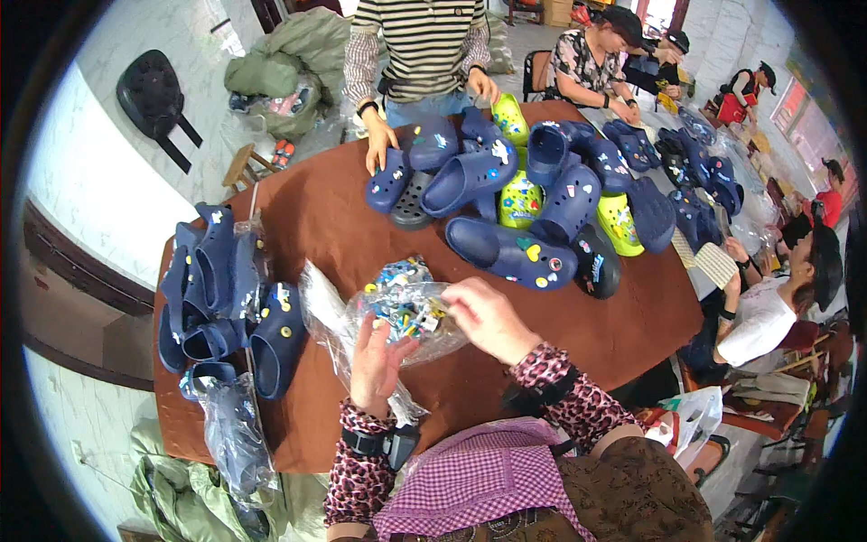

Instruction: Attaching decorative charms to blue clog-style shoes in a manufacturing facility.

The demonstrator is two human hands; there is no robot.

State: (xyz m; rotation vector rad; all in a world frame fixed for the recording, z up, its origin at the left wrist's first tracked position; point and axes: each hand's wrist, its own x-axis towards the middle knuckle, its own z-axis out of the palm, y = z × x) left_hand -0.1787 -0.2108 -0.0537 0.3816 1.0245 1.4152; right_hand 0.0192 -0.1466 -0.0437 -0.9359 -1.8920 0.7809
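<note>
A clear plastic bag [432, 345] full of small colourful shoe charms [408, 305] lies open on the table in front of me. My right hand [495, 318] pinches the bag's right edge between bent fingers. At the bag's near left side is my left hand [376, 366], palm turned inward, its fingers stretched up and the thumb apart; it touches the plastic, and I make out no object held in it. An empty-looking crumpled plastic bag [332, 312] lies just left of the charms. Close by on the left stands a navy clog [278, 339] with yellow charms.
Several navy clogs [215, 262] are grouped at the table's left, beside a plastic-wrapped one [237, 434]. A large pile of navy clogs [510, 253] and lime-green clogs [520, 200] covers the far side. Across the brown table [316, 212], a person [420, 54] in stripes touches a clog. Others sit at right.
</note>
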